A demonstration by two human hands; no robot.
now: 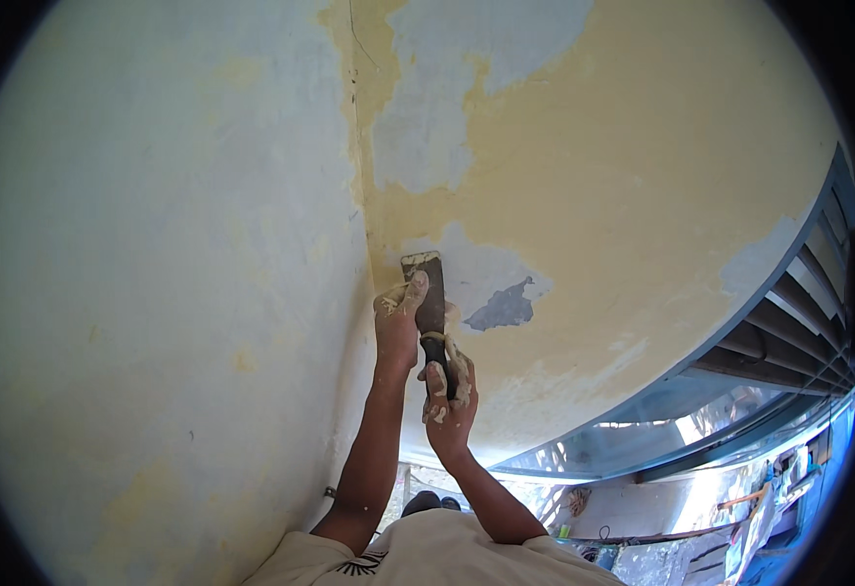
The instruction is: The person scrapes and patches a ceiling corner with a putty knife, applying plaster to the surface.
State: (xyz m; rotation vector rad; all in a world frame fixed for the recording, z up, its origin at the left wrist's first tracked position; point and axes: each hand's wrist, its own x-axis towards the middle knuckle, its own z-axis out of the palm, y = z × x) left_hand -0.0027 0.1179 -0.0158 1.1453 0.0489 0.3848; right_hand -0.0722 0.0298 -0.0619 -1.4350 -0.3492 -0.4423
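Observation:
A dark scraper (431,308) with a long flat blade and a black handle is held upright near the corner of two walls. Pale paste coats its top edge. My right hand (455,415) is wrapped round the handle, with paste smeared on the fingers and thumb. My left hand (398,327) grips the blade from the left, its thumb pressed on the flat face and paste stuck to it. Beyond the blade stands the yellow wall (603,205), with pale patches and one grey bare patch (504,307) right of the tool. Whether the blade touches the wall I cannot tell.
A pale, blotchy wall (183,244) fills the left side and meets the yellow one at a cracked corner. Grey-framed slats (774,327) curve along the right. Low on the right are cluttered items, including hanging cloth (755,532).

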